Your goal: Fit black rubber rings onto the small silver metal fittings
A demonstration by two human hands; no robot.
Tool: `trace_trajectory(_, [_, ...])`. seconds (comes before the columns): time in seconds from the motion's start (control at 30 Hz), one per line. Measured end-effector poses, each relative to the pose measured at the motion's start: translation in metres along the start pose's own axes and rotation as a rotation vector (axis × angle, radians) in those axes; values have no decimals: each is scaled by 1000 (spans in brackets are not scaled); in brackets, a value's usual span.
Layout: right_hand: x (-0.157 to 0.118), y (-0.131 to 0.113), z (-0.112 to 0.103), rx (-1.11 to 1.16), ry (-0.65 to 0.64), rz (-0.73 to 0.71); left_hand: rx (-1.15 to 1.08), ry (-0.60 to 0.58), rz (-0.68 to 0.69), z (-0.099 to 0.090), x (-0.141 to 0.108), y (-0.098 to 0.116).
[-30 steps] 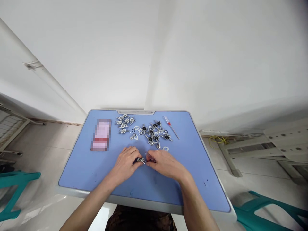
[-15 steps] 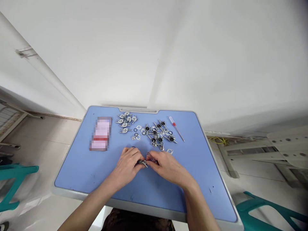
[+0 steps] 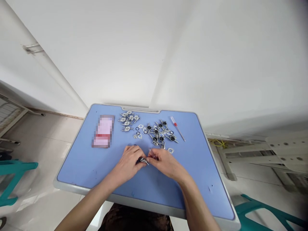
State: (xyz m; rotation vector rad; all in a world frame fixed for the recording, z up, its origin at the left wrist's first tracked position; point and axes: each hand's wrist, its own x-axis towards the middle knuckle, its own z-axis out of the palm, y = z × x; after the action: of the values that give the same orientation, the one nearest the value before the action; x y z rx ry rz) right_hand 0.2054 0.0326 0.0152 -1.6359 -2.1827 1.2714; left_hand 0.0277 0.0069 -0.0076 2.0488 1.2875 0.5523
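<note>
Left grip (image 3: 130, 159) clamping metal fitting (image 3: 144, 160), right grip (image 3: 166, 161) clamping clear handle (image 3: 154, 156), now closer together

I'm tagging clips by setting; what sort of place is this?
Likely a small indoor workspace, perhaps a makeshift assembly spot: a blue-topped table stands by a plain white wall, with loose metal parts and a screwdriver on it.

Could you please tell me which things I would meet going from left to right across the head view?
Green stool → blurred pinkish rectangle → plain silver parts → black-centred metal parts → screwdriver with red collar → yellow cord → second green stool.
</note>
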Motion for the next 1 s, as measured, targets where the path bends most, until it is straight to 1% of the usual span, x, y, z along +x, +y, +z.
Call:
trace_trajectory(0.17, [-2,-1,1,-29,5,-1,-59,-19,-13,-4,-1,0])
trace_trajectory(0.33, [-3,-4,0,-34,4,-1,-76,-19,5,-8,-3,0])
trace_trajectory(0.5, [-4,-4,0,-46,5,-4,-44,16,26,-6,-4,-1])
trace_trajectory(0.73, [-4,-3,1,-37,-1,-4,13,35,56,-2,-4,-2])
trace_trajectory(0.9, [-8,-1,-9,-24,12,2,10,44,42,-1,-4,-2])
trace_trajectory(0.93, [-10,-1,-11,-31,5,-7,6,44,37,-1,-4,-2])
trace_trajectory(1.0, [-18,-1,-15,-59,-49,-65,0,46,32,-1,-5,-1])
